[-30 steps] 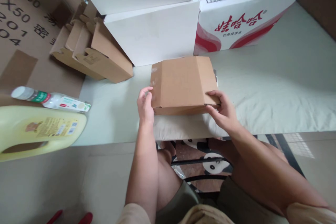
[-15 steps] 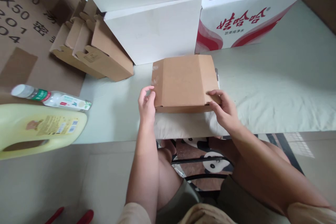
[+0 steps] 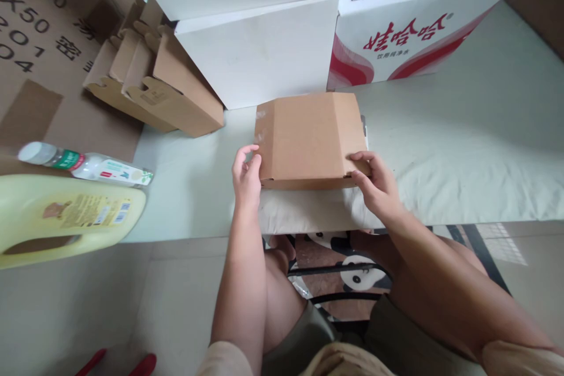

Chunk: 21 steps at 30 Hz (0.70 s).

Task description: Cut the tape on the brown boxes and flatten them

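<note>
A small brown cardboard box lies closed on a pale cloth-covered surface, right in front of me. My left hand presses its fingers against the box's near left corner. My right hand grips the near right corner, thumb on the lid. Both hands hold the box from its two sides. A bit of clear tape shows on the box's far left edge.
Folded brown box blanks lean at the left. White cartons and a red-printed carton stand stacked right behind the box. A yellow jug and a plastic bottle lie at the left. My knees and a panda-print stool are below.
The view has shifted slightly. My hands stay on the box's near corners, and the box has barely moved.
</note>
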{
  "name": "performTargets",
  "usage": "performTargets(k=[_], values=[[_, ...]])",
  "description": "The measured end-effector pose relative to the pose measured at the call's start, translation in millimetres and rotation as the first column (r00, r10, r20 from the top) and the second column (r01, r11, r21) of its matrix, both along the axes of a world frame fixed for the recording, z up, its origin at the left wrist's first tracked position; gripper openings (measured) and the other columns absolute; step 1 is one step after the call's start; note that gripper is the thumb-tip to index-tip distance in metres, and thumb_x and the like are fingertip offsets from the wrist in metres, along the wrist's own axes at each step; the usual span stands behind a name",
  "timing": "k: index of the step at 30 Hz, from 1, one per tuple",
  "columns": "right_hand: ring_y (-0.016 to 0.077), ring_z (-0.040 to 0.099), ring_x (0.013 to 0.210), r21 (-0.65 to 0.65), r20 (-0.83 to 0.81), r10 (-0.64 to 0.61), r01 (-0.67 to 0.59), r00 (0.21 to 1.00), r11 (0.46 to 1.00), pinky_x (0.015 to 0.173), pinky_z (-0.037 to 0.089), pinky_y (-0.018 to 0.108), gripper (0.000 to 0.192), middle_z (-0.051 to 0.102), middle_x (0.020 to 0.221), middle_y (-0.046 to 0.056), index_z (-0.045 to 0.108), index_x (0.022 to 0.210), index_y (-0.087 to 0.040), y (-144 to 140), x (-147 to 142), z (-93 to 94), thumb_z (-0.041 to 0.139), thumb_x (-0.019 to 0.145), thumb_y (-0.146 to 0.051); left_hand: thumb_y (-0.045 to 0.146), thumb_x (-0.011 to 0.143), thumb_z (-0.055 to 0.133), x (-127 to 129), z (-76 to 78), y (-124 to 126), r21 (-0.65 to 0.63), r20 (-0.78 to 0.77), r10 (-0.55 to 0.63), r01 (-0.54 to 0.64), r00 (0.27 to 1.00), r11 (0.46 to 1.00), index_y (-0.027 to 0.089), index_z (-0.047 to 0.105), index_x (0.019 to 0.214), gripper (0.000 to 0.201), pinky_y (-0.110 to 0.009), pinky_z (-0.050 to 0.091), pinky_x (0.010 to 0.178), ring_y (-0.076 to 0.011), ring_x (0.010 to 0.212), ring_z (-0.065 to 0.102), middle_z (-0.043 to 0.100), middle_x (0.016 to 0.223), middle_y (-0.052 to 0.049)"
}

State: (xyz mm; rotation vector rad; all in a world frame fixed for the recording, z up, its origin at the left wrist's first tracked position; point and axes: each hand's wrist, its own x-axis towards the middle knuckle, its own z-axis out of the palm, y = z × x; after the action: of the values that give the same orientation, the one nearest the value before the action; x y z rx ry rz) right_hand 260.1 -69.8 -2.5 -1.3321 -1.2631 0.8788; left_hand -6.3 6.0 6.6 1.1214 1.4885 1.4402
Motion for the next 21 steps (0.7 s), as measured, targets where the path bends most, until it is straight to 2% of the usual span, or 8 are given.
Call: performTargets(k=[16,21], values=[[0.0218,0.071,0.101,0.014,0.006,0.005,-0.005,1.0,1.0,0.091,0.06,0.043,0.023,0.072,0.119,0.006,0.062,0.112,-0.028,0.0,-0.5,1.3,0.064,0.092,-0.037,0.043,0.073,0.074,-0.1,-0.4,-0.5,-0.011,0.01,-0.006,0.006,1.0,1.0,0.024,0.068,0.094,0.029,-0.024,0.027,0.051,-0.0105,0.054,0.037,0.042,0.064,0.005],[0.0215,0.071,0.099,0.006,0.022,0.011,-0.011,1.0,1.0,0.09,0.061,0.043,0.021,0.071,0.119,0.005,0.061,0.113,-0.029,-0.3,-0.5,1.3,0.063,0.093,-0.036,0.04,0.073,0.073,-0.7,-1.2,-0.5,-0.012,0.019,-0.004,0.004,1.0,1.0,0.024,0.068,0.094,0.027,-0.024,0.032,0.053,-0.0112,0.056,0.043,0.05,0.067,0.004]])
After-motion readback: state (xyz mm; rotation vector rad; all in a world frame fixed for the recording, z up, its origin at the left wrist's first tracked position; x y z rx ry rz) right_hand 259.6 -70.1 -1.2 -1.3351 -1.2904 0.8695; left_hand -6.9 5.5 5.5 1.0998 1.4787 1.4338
